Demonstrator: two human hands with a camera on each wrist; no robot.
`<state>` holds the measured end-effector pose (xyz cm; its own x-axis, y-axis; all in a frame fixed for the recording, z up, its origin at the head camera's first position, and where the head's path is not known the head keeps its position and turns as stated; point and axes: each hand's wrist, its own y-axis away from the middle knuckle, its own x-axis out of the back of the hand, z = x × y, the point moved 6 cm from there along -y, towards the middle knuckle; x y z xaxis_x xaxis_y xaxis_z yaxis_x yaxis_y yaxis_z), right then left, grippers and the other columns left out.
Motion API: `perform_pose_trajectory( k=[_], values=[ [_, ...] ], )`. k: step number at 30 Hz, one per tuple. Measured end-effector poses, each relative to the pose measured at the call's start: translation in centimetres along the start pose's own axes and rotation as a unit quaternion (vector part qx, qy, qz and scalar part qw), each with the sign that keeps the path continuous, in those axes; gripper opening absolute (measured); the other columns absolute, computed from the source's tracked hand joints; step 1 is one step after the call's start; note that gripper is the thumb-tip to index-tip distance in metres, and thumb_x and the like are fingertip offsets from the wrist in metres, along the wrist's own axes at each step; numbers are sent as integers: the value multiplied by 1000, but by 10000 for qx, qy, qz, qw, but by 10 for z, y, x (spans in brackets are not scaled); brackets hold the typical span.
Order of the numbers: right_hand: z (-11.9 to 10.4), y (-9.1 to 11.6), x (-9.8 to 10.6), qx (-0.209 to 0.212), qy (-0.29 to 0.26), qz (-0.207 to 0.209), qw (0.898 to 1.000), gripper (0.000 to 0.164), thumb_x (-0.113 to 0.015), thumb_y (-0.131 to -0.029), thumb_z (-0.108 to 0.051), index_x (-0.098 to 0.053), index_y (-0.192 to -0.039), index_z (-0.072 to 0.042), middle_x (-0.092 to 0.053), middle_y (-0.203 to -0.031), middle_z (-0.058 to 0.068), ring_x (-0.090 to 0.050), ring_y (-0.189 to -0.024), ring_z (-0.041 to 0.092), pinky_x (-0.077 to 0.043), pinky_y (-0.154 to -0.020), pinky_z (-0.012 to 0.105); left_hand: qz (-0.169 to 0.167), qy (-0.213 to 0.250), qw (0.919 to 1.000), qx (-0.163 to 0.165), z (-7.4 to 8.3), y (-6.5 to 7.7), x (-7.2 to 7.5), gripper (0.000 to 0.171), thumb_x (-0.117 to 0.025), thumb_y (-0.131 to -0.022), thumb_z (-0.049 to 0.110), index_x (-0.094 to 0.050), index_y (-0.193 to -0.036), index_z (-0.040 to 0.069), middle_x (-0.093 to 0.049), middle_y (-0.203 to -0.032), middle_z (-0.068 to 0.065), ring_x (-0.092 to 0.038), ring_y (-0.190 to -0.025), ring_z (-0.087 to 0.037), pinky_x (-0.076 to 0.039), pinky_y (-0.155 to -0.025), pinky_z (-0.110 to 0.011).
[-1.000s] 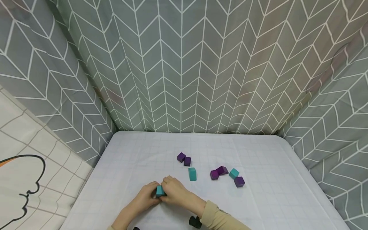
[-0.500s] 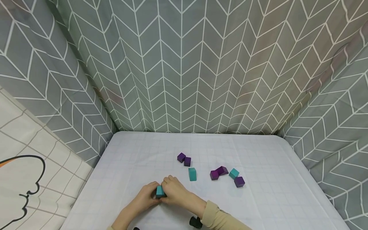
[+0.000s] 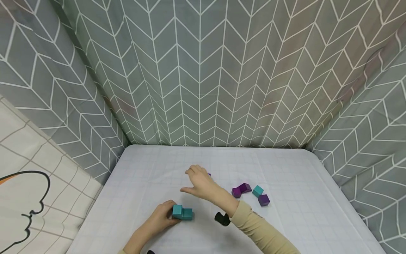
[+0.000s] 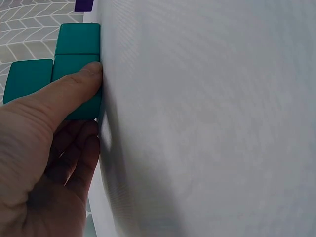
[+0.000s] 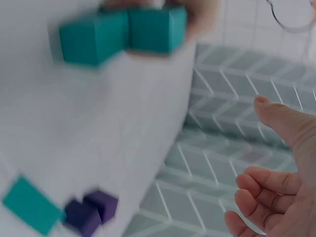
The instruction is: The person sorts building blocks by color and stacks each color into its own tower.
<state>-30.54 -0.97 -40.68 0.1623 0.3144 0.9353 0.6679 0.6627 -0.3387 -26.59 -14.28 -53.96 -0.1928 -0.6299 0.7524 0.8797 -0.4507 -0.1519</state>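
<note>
In the head view my left hand holds a small stack of teal blocks on the white table. Its thumb lies along a lower block in the left wrist view, with the fingers on the opposite side. One teal block sits on top, and a second teal block adjoins at table level. Over the table's far half, my right hand is in the air with thumb spread and fingers loosely bent, holding nothing. It mostly hides two purple cubes and a teal block, visible in the right wrist view.
Right of my right hand lie two touching purple blocks, a teal cube and a purple cube. A black wrist device hangs at my right wrist. A patterned grey curtain surrounds the table's back and sides.
My right hand has left the teal blocks and moved away from me, up and slightly right, baring the lower teal block. My left hand stays in place.
</note>
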Motion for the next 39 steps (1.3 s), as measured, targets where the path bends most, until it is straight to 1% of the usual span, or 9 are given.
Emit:
perform_pose_trajectory(
  k=[5, 9, 15, 20, 26, 31, 35, 37, 39],
  values=[
    [40, 3, 18, -483, -165, 185, 9985, 56, -68, -74, -43, -58, -105, 1, -55, -98, 8, -49, -94, 21, -43, -81, 35, 33, -70, 10000, -9, 0, -1, -1, 30, -78, -65, 23, -56, -86, 20, -55, -87, 14, -54, -84, -4, -48, -78, -27],
    [74, 19, 28, -832, -226, 411, 9954, 54, -70, -73, -39, -58, -102, 4, -55, -95, 10, -50, -91, 23, -44, -77, 37, 61, -66, 9999, -93, 1, -1, 0, 31, -78, -64, 22, -56, -86, 20, -56, -88, 14, -55, -86, -6, -48, -80, -28],
    [126, 58, 36, -1448, -140, 724, 9867, 52, -74, -70, -35, -58, -98, 7, -54, -88, 11, -50, -82, 24, -44, -68, 36, 45, -59, 9999, -99, 2, 0, 0, 31, -78, -65, 22, -55, -87, 20, -56, -89, 14, -55, -88, -7, -48, -81, -29],
    [157, 98, 35, -1964, -205, 754, 9774, 51, -75, -69, -32, -58, -95, 9, -55, -87, 15, -51, -81, 28, -45, -70, 41, 21, -51, 10000, -62, 3, 1, 1, 32, -77, -65, 22, -55, -87, 20, -56, -90, 14, -55, -89, -8, -47, -81, -29],
    [178, 135, 23, -2337, -180, 504, 9708, 52, -74, -69, -31, -58, -94, 12, -55, -86, 17, -52, -81, 32, -45, -70, 45, 14, -11, 10000, -41, 4, 1, 1, 31, -78, -65, 22, -55, -87, 20, -56, -90, 14, -55, -89, -7, -47, -81, -29],
    [187, 162, 7, -2760, -268, 172, 9606, 53, -74, -69, -32, -58, -94, 12, -55, -84, 16, -53, -81, 32, -45, -71, 46, 16, -10, 10000, -63, 4, 1, 1, 31, -78, -65, 22, -55, -87, 19, -56, -90, 14, -55, -88, -7, -47, -81, -29],
    [193, 180, -7, -3029, -341, -101, 9524, 48, -73, -70, -30, -58, -92, 10, -54, -82, 13, -52, -77, 28, -46, -67, 42, 16, -94, 9999, -52, 4, 0, 2, 31, -77, -65, 23, -55, -87, 20, -56, -90, 14, -55, -88, -7, -47, -80, -30],
    [194, 186, -13, -3157, -447, -215, 9476, 42, -73, -71, -26, -58, -88, 9, -53, -79, 11, -50, -72, 24, -46, -62, 37, 13, -117, 9999, -32, 3, 0, 2, 31, -77, -65, 23, -55, -87, 20, -56, -90, 14, -55, -88, -7, -47, -81, -30],
    [196, 191, -18, -3290, -533, -320, 9423, 33, -72, -72, -22, -56, -82, 5, -50, -74, 8, -46, -68, 20, -42, -57, 32, 6, -139, 9999, -14, 3, -1, 1, 31, -77, -65, 23, -55, -87, 20, -56, -90, 14, -55, -88, -7, -47, -81, -31]
  ],
)
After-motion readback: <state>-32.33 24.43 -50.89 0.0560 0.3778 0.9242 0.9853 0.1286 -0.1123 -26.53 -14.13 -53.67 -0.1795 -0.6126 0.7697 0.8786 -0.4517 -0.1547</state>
